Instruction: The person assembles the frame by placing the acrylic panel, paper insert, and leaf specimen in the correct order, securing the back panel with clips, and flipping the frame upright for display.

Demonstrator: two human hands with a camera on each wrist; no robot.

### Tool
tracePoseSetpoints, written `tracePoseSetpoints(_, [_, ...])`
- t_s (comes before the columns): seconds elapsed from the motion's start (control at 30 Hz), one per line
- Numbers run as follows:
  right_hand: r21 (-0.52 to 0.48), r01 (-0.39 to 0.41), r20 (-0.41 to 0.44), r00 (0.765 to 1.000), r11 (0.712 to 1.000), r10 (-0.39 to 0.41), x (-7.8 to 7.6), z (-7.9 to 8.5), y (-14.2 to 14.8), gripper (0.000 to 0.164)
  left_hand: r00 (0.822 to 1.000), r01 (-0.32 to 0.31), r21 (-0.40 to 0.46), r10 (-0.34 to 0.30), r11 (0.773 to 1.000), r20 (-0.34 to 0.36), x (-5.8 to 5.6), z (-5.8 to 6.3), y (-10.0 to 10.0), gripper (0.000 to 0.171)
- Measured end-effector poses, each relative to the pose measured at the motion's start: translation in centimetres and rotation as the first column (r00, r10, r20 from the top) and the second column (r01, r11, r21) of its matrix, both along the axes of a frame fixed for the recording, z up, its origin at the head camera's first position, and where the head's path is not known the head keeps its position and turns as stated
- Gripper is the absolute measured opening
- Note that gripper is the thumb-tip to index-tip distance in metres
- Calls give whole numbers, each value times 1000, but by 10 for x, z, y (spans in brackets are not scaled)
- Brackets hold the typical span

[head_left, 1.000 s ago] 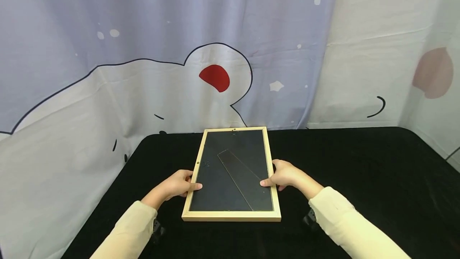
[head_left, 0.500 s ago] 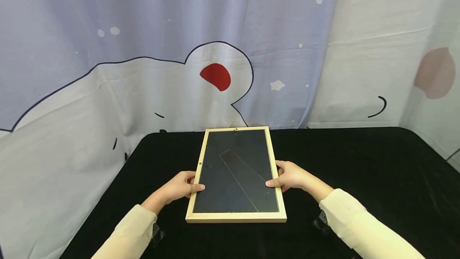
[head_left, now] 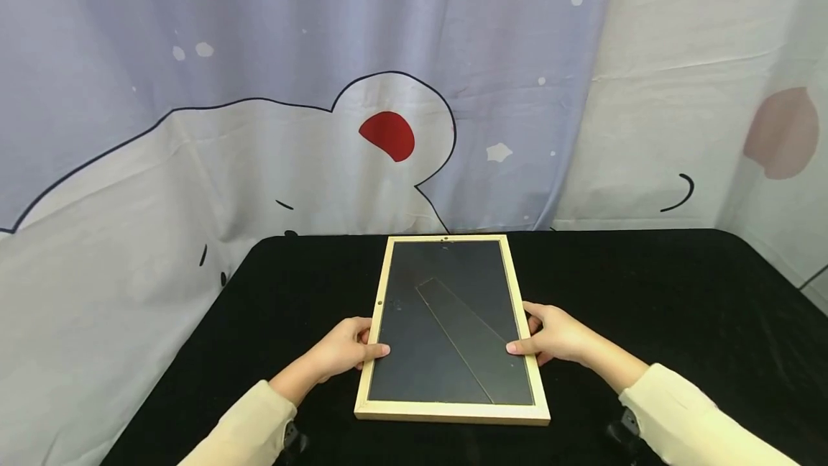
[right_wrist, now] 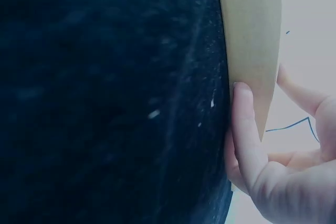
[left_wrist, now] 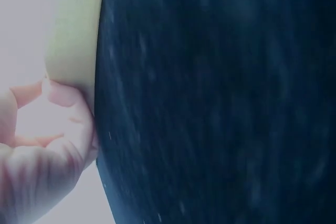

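Note:
A picture frame (head_left: 427,351) with a pale wooden border and a dark backing faces up in the head view. On its backing a long flap, like a stand, shows as a thin slanted outline. My left hand (head_left: 343,349) grips the left border, thumb over the top and fingers at the outer side. Opposite it, my right hand (head_left: 559,336) holds the right border the same way. Each wrist view shows fingers against the side of the wood, the left hand (left_wrist: 58,140) at left and the right hand (right_wrist: 273,166) at right.
A black cloth (head_left: 673,308) covers the table under the picture frame. Behind the table hangs a lilac and white curtain (head_left: 272,42) with printed shapes. Dark wrist cameras (head_left: 291,441) sit below both cream sleeves (head_left: 246,426).
Both hands have shifted the picture frame to the right and slightly nearer to me. Their hold on its two side borders stays the same.

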State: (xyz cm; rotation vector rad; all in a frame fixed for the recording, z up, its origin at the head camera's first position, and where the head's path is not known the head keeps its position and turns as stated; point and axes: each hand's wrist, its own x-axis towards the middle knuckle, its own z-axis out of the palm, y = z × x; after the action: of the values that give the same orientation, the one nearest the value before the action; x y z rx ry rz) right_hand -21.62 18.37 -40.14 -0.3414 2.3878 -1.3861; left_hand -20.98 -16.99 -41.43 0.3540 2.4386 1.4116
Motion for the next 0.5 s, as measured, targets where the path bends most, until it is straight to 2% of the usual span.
tracePoseSetpoints(0.3, [-45, -20, 16, 1000, 999, 21, 21, -2, 29, 88, 999, 49, 33, -49, 998, -6, 17, 4, 24, 28])
tracePoseSetpoints(0.5, [-37, -19, 8, 1000, 999, 19, 36, -2, 43, 91, 998, 66, 51, -65, 997, -16, 26, 3, 37, 30])
